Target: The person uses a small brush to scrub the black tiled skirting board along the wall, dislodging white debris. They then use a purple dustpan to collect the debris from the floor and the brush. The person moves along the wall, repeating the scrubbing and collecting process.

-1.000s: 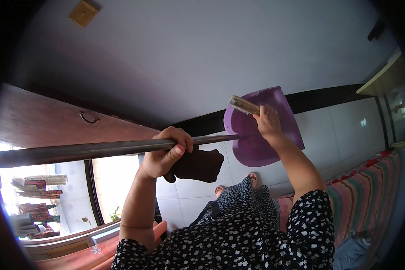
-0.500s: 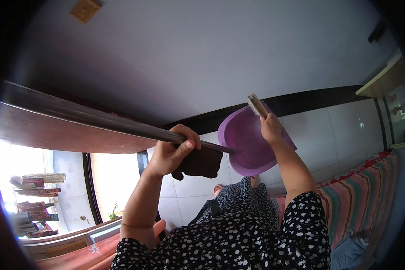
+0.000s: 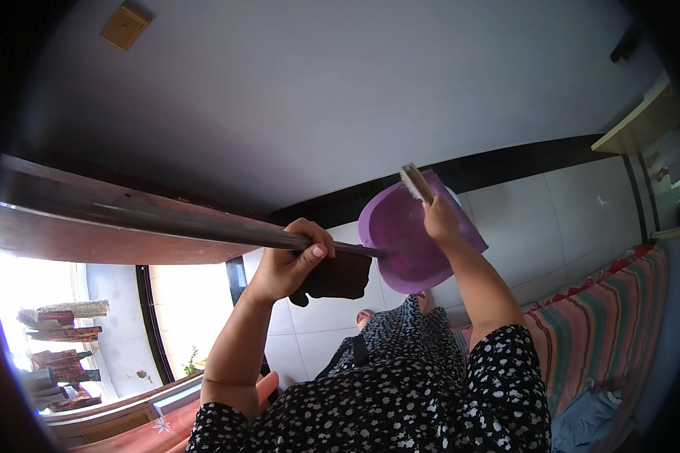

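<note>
My left hand [image 3: 291, 264] is closed around the long metallic edge [image 3: 196, 225] of a reddish-brown panel. Just below that hand hangs a dark brown, cloth-like thing [image 3: 340, 278]; whether my fingers also hold it I cannot tell. Gripped in my right hand [image 3: 441, 219] is a wooden scrubbing brush [image 3: 415, 183] with pale bristles, over the far side of a purple basin [image 3: 400, 281]. The basin is low down, beyond my feet. The metallic edge reaches across the picture to the basin's left rim.
A pale wall [image 3: 370, 83] with a dark skirting rises ahead. Light tiles [image 3: 529, 226] cover the floor. On the right is a striped cover [image 3: 604, 317] with greyish-blue cloth [image 3: 588, 415] on it. Clothes [image 3: 64, 362] hang at the far left, near a bright opening.
The brush has shifted slightly left over the basin and its bristles show more. My left hand keeps its grip, a little lower in the picture. The whole view has turned slightly.
</note>
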`<state>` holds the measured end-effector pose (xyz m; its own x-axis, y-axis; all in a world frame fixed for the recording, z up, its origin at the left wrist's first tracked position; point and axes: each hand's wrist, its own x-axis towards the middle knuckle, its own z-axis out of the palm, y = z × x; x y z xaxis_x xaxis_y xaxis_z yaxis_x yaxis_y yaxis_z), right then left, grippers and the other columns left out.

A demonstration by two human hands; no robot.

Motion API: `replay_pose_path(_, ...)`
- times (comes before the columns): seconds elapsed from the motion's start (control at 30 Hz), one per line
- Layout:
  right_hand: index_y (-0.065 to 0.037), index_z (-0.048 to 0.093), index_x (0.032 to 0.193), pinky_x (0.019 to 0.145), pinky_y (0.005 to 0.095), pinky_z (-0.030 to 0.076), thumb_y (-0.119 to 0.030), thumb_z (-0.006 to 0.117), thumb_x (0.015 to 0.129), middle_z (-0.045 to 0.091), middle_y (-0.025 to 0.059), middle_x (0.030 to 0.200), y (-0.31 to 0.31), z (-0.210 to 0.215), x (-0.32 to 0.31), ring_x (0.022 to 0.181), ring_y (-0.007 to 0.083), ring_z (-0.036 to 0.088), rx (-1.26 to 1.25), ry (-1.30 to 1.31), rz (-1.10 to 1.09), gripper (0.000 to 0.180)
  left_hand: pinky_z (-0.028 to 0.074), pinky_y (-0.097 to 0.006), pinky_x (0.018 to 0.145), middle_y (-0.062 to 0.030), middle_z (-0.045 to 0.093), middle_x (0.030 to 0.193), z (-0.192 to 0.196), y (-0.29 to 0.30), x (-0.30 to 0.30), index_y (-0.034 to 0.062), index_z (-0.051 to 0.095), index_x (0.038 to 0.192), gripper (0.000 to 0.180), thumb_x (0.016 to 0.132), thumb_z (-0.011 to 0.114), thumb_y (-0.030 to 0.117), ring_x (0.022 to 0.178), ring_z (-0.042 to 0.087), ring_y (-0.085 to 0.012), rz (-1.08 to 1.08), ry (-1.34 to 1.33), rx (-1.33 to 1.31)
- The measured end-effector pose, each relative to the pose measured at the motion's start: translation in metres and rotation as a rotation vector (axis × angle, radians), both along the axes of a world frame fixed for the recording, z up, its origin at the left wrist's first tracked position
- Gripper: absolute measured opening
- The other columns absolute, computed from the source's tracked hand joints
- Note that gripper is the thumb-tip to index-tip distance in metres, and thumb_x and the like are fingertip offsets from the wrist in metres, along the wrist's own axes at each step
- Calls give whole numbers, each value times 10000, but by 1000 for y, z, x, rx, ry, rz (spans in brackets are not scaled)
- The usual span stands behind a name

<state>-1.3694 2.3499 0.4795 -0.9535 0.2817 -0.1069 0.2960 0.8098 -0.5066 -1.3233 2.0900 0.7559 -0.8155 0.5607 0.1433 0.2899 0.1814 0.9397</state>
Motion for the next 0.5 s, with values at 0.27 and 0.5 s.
replay_pose_path(0.27,-5,482,1117,839,457,466,-346,445,922,555,194,1124,50,5,-4,989,372,579,31,-311,-97,394,423,-278,669,-63,575,772,-14,3,-1,55,496,860,246,894,575,286,724,519,-138,45,-73,-34)
replay_pose_path(0.5,-57,482,1086,828,454,454,-290,532,859,586,176,1084,37,44,42,1008,349,569,-159,-271,504,329,409,-280,638,-71,565,770,-20,-1,-3,50,496,864,256,895,575,292,716,515,-143,1,-16,-76)
